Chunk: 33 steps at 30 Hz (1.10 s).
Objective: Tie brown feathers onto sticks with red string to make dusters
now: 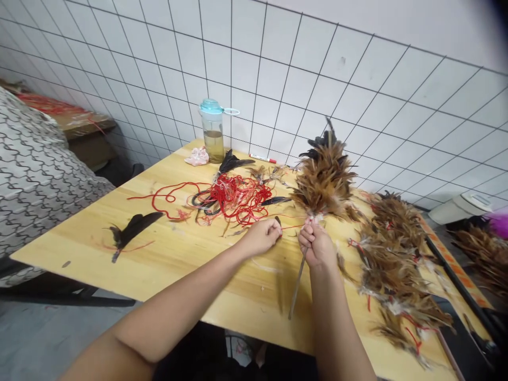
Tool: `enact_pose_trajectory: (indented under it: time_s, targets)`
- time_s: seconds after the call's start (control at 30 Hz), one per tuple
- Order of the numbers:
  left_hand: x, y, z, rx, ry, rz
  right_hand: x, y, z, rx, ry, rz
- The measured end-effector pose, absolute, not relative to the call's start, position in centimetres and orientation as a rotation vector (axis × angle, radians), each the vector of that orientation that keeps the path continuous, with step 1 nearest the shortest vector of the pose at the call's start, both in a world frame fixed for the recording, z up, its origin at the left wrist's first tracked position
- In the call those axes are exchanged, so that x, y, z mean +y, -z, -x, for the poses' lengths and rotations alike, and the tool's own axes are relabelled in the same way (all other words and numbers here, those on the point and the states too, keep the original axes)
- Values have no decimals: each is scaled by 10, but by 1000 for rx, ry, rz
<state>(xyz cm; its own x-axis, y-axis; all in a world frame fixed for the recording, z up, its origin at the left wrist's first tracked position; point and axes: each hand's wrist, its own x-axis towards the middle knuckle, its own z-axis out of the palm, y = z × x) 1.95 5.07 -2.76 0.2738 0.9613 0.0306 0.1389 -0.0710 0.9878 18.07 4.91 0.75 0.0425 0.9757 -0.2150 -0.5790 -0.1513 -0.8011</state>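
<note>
My right hand [316,244] is closed around the thin stick of a feather duster [323,182], just under its brown and black feathers. The duster stands upright, and the stick's lower end slants down below my fist. To the left, my left hand [262,236] is pinched shut on a red string [292,227], which runs taut across to the base of the feathers. Behind my left hand lies a tangled heap of red string [242,198].
Several bundles of brown feathers [391,254] lie along the table's right side. A blue-lidded bottle [214,135] and a red-capped marker [262,158] stand or lie near the wall. Black feathers [135,230] rest on the table [170,270] at left. A patterned cloth [43,159] is beyond.
</note>
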Motion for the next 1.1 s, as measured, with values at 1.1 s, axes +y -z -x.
enact_pose_trajectory:
  time_s: [1.1]
  targets:
    - [73, -9, 41, 719, -1631, -694, 69, -37, -244, -494, -1422, 1158]
